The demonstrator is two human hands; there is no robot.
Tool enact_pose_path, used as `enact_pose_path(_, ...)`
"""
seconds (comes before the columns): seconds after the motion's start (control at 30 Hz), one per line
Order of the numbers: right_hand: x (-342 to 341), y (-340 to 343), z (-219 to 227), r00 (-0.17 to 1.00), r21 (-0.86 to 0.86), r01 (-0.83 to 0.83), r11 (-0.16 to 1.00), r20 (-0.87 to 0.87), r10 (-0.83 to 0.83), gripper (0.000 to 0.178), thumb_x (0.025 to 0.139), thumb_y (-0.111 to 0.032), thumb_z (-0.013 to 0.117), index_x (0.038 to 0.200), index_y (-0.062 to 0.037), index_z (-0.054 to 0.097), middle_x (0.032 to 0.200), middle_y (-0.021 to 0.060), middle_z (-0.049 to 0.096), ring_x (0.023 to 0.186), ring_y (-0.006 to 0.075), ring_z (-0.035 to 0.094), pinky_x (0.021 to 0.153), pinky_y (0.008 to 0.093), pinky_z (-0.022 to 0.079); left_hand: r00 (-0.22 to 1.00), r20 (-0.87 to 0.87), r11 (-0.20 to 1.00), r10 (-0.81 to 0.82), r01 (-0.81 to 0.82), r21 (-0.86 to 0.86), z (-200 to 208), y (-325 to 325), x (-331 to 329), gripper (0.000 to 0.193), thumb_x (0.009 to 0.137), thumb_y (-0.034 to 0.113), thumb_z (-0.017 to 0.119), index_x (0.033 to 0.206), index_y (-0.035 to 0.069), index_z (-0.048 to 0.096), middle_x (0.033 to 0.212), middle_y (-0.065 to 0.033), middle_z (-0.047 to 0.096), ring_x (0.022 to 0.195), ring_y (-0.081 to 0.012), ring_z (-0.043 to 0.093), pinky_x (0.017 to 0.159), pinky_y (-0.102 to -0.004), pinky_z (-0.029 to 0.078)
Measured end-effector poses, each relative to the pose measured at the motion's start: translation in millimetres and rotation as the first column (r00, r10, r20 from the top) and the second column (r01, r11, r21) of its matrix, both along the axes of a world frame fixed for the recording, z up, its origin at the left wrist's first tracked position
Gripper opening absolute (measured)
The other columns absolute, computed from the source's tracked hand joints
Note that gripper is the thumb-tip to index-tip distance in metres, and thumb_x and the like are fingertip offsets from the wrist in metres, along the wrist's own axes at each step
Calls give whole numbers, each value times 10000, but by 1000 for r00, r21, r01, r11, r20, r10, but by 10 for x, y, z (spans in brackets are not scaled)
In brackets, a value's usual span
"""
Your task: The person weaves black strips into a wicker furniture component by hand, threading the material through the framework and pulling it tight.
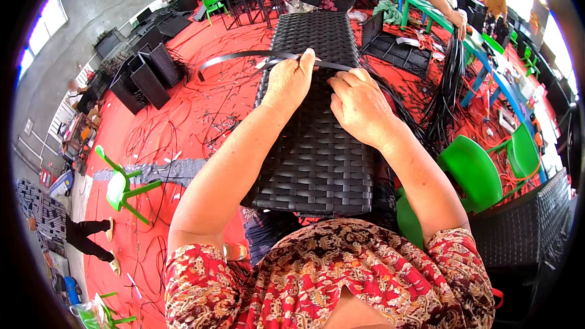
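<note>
In front of me lies a long black woven panel (pixel 308 173), its flat strips crossing over and under one another. My left hand (pixel 287 82) is closed on a flat black strip (pixel 234 55), pinching it between thumb and fingers above the panel. The strip's loose part arcs out to the left. From my left hand it runs across to my right hand (pixel 361 105), whose curled fingers close on it at the panel's right side. The exact spot under the right fingertips is hidden.
Across the panel stands another person, one hand (pixel 458 21) by a hanging bundle of black strips (pixel 448 85). Green chairs (pixel 472 173) stand close on my right, another (pixel 125 189) on the left. Loose strips litter the red floor (pixel 146 146). Dark woven pieces (pixel 143 79) stand farther left.
</note>
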State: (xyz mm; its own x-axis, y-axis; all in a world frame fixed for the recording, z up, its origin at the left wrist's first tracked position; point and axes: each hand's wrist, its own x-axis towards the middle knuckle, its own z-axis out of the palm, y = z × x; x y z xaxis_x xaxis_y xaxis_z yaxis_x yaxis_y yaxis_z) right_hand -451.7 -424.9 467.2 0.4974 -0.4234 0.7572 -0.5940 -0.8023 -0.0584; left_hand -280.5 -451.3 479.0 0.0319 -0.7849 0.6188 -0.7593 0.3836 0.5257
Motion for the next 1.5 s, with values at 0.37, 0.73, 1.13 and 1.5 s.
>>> enact_pose_path(0.37,-1,-227,13,990,60,60,996,-130,-52,280,763,-122,545,993,35,579,1029,154,581,996,313,490,885,385,410,992,93,996,-89,90,0,-39,-258,13,561,954,364,324,629,10,615,622,-195,602,648,-377,601,659,-449,477)
enact_pose_path(0.73,32,-77,68,984,72,41,997,-173,-28,238,737,-120,564,923,29,574,937,140,577,915,293,484,823,373,421,986,154,977,-58,25,210,85,-103,83,432,954,376,385,911,41,654,793,-111,672,821,-303,636,751,-368,474)
enact_pose_path(1.13,57,11,43,953,56,82,995,-295,-62,222,755,-152,562,864,41,576,858,135,579,859,272,491,796,346,411,983,158,993,-99,86,84,42,-81,127,544,949,369,343,668,-8,617,637,-196,610,656,-386,602,652,-456,486)
enact_pose_path(1.5,19,-160,-49,968,-33,65,997,-241,-71,189,759,-150,552,820,25,588,851,141,591,871,293,511,817,360,413,968,90,927,-234,194,320,157,-332,134,468,948,436,336,1040,97,645,756,-148,664,791,-270,648,761,-354,472)
